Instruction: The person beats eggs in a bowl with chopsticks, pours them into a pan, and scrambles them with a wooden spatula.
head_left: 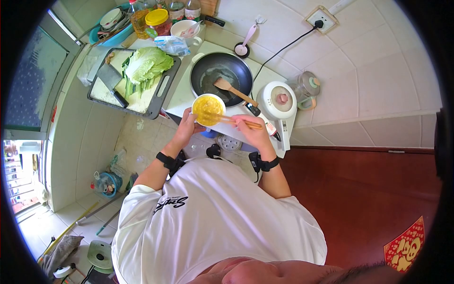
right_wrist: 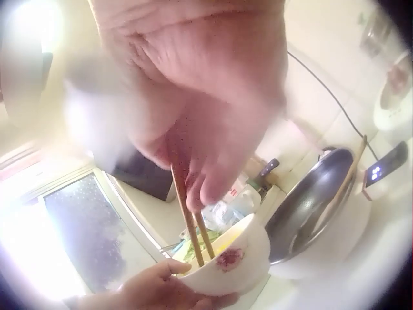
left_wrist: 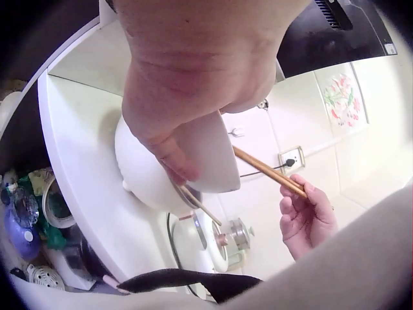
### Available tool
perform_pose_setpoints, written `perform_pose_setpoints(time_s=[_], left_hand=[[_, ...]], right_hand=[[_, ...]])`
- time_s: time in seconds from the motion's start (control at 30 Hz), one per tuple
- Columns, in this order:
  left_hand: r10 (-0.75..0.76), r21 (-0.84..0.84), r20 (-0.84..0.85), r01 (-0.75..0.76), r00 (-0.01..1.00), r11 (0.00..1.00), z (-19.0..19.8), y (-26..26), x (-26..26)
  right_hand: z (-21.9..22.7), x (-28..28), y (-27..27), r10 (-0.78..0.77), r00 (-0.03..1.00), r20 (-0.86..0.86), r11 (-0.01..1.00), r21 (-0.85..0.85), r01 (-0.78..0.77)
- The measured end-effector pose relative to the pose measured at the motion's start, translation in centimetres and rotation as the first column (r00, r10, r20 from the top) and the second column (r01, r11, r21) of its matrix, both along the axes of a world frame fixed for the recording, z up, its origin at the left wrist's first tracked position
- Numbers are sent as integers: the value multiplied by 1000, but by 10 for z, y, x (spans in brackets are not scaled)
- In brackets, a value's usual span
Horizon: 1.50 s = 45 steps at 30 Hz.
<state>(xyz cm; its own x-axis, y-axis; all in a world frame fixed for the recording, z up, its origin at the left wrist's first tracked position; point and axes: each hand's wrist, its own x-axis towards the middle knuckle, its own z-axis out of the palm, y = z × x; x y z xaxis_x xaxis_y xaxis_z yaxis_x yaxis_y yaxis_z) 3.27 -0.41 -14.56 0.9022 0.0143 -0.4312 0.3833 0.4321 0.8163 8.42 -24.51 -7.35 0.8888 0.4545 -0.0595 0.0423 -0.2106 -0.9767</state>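
My left hand (head_left: 188,124) holds a white bowl (right_wrist: 222,279) with a dark red flower on its side. Yellow beaten egg (head_left: 206,108) fills much of the bowl. Wooden chopsticks (head_left: 236,121) are pinched in my right hand (head_left: 253,132), and their tips dip into the egg. Both hands are at the counter's front edge, just before a dark wok (head_left: 203,80) with a white outside. In the wok, a thin layer of clear liquid shows at the bottom. A wooden spatula (head_left: 231,90) leans in it, its handle lying across the rim towards my right hand.
Left of the wok, a cutting board (head_left: 155,106) bears cabbage (head_left: 147,64) and a cleaver (head_left: 111,78). Bottles and a yellow-lidded jar (head_left: 158,21) stand at the back. To the right are a small white electric cooker (head_left: 279,100) and a glass jug (head_left: 305,85). A black cord (head_left: 279,52) runs to the wall socket.
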Motion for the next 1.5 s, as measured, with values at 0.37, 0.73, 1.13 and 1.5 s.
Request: perform_pose_setpoints(time_s=[0.37,0.73,1.13,1.5], left_hand=[[-8,19,-32,9,999,1000,4,-1,1],[-20,1,-30,20,999,1000,6,1,3],[-64,-17,13,64,998,998,12,3,3],[-84,2,9,84,996,996,12,3,0]], right_hand=[[0,4,-2,45,993,-105,999,13,-44],[6,4,4,-27,994,-101,998,54,33],[24,-3,10,-30,973,228,1000,-3,31],[20,0,13,-34,971,236,999,29,28]])
